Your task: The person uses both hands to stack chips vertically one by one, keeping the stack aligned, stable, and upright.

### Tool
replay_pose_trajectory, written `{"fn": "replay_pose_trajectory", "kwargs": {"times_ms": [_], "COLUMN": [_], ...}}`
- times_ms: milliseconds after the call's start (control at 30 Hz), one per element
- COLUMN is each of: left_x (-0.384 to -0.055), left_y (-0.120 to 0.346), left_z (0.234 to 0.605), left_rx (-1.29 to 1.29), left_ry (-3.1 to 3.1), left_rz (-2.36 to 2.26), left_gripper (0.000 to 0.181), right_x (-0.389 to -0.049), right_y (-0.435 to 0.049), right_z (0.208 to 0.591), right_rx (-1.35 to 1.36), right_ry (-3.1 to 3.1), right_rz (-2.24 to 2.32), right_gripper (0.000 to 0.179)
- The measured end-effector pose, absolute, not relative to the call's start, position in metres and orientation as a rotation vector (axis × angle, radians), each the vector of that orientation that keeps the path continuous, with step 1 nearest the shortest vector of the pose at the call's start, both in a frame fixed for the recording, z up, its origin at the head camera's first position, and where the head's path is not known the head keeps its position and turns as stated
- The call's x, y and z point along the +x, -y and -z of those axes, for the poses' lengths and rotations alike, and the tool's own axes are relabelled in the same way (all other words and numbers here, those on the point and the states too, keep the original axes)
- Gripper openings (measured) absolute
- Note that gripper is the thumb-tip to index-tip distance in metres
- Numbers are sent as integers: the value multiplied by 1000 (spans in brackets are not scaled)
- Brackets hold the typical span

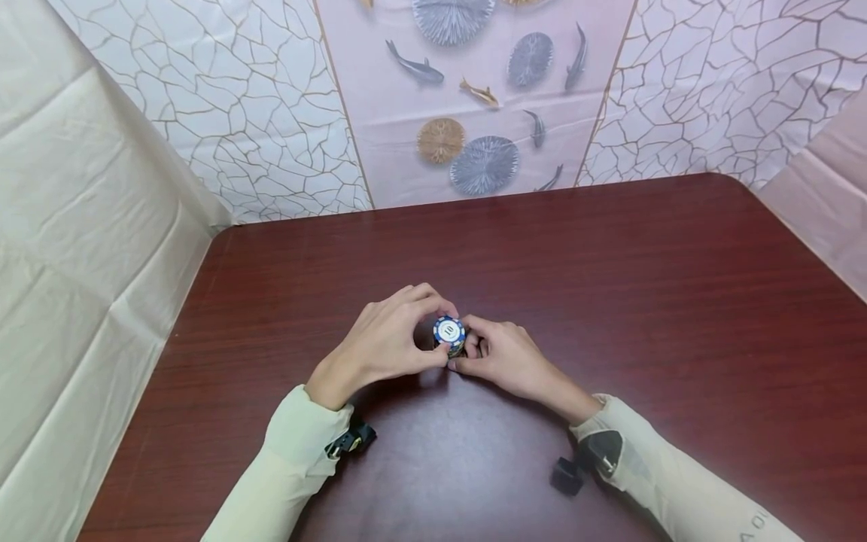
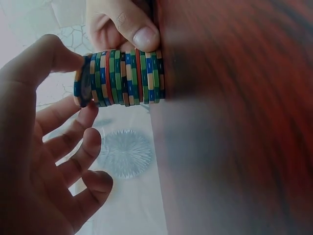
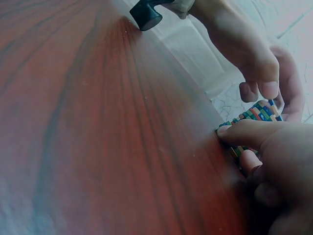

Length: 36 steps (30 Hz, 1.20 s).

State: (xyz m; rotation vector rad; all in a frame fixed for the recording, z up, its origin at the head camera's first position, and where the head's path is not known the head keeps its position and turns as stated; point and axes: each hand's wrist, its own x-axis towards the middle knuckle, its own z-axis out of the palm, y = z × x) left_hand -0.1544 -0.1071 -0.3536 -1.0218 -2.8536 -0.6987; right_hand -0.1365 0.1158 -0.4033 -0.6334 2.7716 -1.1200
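A tall stack of poker chips (image 2: 124, 78) in mixed green, blue, red, tan and dark colours stands upright on the table. My left hand (image 1: 382, 339) pinches a blue-and-white chip (image 1: 449, 330) marked 10 by its edges, between thumb and fingers, at the top of the stack. In the left wrist view this chip leans a little against the chips beneath it. My right hand (image 1: 511, 357) holds the lower part of the stack from the right, its thumb (image 3: 244, 132) close to the tabletop. Fingers cover part of the stack in the right wrist view.
The dark red wooden table (image 1: 609, 286) reaches well past both hands. Patterned cloth (image 1: 271, 113) hangs along its back edge, and plain pale cloth (image 1: 81, 263) hangs at the left. Both wrists carry dark strapped-on devices (image 1: 569, 474).
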Motion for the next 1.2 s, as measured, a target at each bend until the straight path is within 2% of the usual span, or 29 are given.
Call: {"fn": "replay_pose_trajectory", "kwargs": {"times_ms": [467, 1200], "left_x": [-157, -158], "left_y": [106, 106], "left_z": [356, 356], "left_rx": [-1079, -1071], "left_ry": [2898, 2905], "left_rz": [634, 615], "left_gripper": [50, 44], "right_x": [-138, -139], "right_y": [-117, -117], "right_z": [404, 404], "right_rx": [-621, -632], "right_ry": [-2771, -2770], "right_rz": [1108, 1101], "right_gripper": [29, 28]}}
